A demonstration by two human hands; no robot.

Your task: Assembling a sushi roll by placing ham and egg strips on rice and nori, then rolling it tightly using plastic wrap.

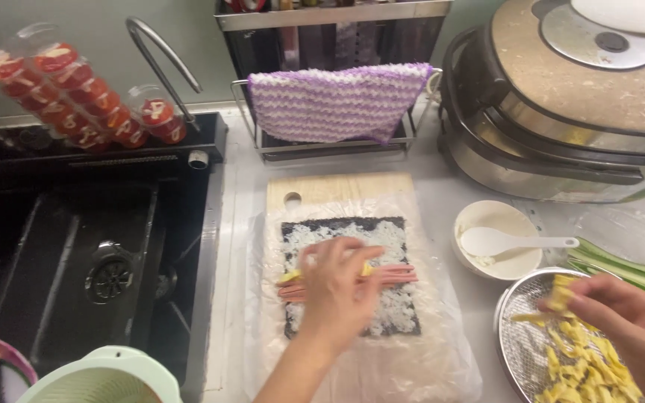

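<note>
Two hands in the single head view. Left hand point(335, 287) at lower centre of the frame, fingers spread, pressing down on the filling laid across a seaweed sheet point(352, 275) covered with white rice. Under its fingers: pink ham strips point(397, 275) running left to right across the middle of the sheet, and a yellow egg strip point(290, 276) showing at the left fingertips. Sheet lies on clear plastic wrap point(427, 351), which covers a pale wooden cutting board point(337, 188).

Right hand point(628, 328) at lower right, fingers pinched on a bundle of yellow egg strips point(560, 292), held just above a metal mesh strainer point(520, 328) that holds more egg strips.

Just above the strainer: white bowl point(498, 240) with a white spoon point(513, 242) resting in it. Green cucumber sticks point(625, 267) to the right of the bowl.

Upper right: rice cooker point(561, 104), lid raised. Upper centre: purple-and-white cloth point(337, 101) draped over a rack. Left half of frame: dark sink point(83, 269) with a curved tap point(160, 63).
</note>
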